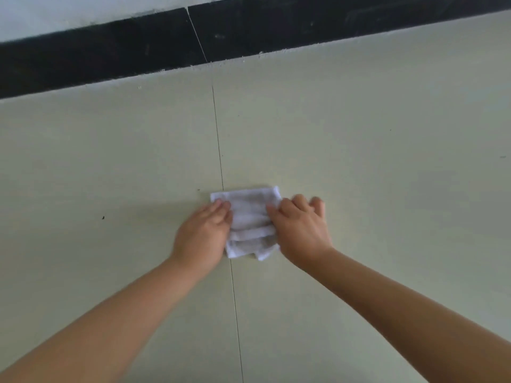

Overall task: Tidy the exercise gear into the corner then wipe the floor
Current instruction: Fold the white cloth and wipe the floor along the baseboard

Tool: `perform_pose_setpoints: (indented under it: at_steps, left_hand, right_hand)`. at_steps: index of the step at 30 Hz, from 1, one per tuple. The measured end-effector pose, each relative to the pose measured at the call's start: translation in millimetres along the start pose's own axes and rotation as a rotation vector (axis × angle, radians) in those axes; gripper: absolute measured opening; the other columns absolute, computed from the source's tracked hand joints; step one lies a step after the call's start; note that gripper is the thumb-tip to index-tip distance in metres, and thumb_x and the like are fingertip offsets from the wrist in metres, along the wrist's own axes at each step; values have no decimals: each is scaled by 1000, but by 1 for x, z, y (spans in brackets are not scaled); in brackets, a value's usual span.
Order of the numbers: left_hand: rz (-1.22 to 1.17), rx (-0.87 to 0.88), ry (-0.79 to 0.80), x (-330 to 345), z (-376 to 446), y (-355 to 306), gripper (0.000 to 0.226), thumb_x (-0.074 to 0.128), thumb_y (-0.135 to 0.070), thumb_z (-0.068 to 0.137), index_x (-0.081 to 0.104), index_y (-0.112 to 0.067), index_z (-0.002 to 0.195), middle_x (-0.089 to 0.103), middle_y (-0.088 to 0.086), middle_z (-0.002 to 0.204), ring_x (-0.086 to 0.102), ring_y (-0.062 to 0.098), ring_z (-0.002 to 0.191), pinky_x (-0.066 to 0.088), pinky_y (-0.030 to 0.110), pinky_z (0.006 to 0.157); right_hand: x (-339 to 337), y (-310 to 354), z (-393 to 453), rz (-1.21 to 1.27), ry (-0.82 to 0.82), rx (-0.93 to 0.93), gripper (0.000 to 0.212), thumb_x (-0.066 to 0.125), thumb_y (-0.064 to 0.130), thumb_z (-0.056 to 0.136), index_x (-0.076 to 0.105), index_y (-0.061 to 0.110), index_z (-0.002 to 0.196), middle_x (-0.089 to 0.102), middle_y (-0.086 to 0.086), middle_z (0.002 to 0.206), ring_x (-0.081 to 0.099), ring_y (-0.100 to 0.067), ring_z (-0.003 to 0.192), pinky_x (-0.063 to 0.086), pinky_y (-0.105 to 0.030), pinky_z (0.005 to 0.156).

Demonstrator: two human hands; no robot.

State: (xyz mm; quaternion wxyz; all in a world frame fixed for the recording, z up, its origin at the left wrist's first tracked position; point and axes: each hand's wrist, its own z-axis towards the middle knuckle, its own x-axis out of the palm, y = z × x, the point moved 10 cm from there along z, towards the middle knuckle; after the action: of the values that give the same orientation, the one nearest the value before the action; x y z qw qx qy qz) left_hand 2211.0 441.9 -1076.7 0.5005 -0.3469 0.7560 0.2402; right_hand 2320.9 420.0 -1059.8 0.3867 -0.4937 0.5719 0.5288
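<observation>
Head view, steeply down at floor (359, 161)

The cloth (250, 221) is white, soft woven fabric, folded in creased layers with a faintly grey, matt nap. The floor (359, 150) is pale greenish tile, smooth with a dull sheen, split by a thin dark grout line (221, 161). The skirting (110, 56) is black glossy stone-like tile with rough plaster crumbs along its lower edge.

Pale greenish floor tiles (359, 161) meet a black skirting band (110, 56) beneath a seemingly white wall (55, 12).
</observation>
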Motion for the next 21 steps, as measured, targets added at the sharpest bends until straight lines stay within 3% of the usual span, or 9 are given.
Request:
perform_pose_setpoints:
  at_steps: [2, 5, 7, 8, 10, 11, 13, 17, 21]
  left_hand:
    - [-45, 135, -17, -6, 3, -47, 46, 35, -13, 63, 79, -2, 71, 78, 10, 81, 76, 24, 75, 60, 30, 61]
    - [-114, 202, -64, -20, 43, -91, 46, 34, -15, 63, 79, -7, 65, 78, 4, 77, 76, 18, 74, 56, 22, 67]
    - [-154, 194, -119, -44, 79, -102, 46, 33, -15, 63, 78, -9, 60, 77, 3, 72, 75, 16, 73, 52, 20, 69]
    - [-146, 166, -118, -55, 96, -100, 45, 33, -12, 66, 79, -9, 65, 77, 4, 77, 74, 17, 80, 51, 18, 73]
    - [-76, 54, -121, -73, 129, -82, 41, 36, -5, 86, 73, -5, 104, 68, 10, 115, 60, 22, 117, 43, 24, 98]
    - [-48, 17, -131, -76, 145, -70, 38, 37, -4, 93, 62, -3, 121, 57, 12, 131, 48, 25, 129, 33, 28, 108]
    - [-59, -107, -54, -81, 150, -30, 37, 39, -5, 95, 54, -2, 129, 50, 12, 139, 41, 28, 133, 29, 33, 110]
    - [30, -250, -37, -60, 120, 67, 34, 40, -2, 93, 54, 1, 124, 54, 16, 131, 53, 34, 120, 43, 40, 95]
    - [-63, -248, -94, -30, 51, 122, 30, 46, 1, 89, 64, 5, 112, 61, 21, 126, 63, 37, 112, 52, 43, 87]
  right_hand:
    - [1, -32, -26, -24, 12, 26, 37, 45, 26, 58, 75, 19, 78, 63, 4, 61, 49, -21, 72, 23, -29, 65]
    - [-23, -91, -29, -122, -37, 156, 33, 60, 5, 57, 77, 11, 85, 65, -4, 64, 63, -31, 66, 20, -31, 68]
    - [-37, -124, -6, -104, -2, 295, 34, 58, -4, 74, 72, 9, 102, 67, -12, 84, 58, -35, 90, 19, -33, 79]
    - [-43, -134, 11, -109, -9, 339, 35, 54, -1, 82, 66, 10, 112, 64, -14, 98, 51, -35, 102, 16, -33, 85]
    - [-48, -143, 48, -92, -6, 365, 36, 49, 5, 86, 59, 13, 120, 56, -15, 113, 41, -31, 114, 15, -32, 93]
    - [-49, -139, 67, -97, 3, 361, 35, 48, 6, 87, 57, 12, 120, 54, -14, 116, 39, -31, 116, 18, -33, 96]
    - [-47, -118, 104, -92, 20, 326, 32, 46, 13, 89, 54, 13, 121, 51, -12, 120, 36, -29, 119, 21, -34, 100]
    - [-31, -35, 154, -121, 143, 147, 38, 55, 27, 88, 52, 20, 126, 48, -6, 129, 32, -27, 128, 22, -39, 107]
    - [-11, 46, 134, -10, 180, -30, 34, 55, 20, 88, 55, 17, 122, 49, -2, 128, 33, -23, 127, 21, -39, 108]
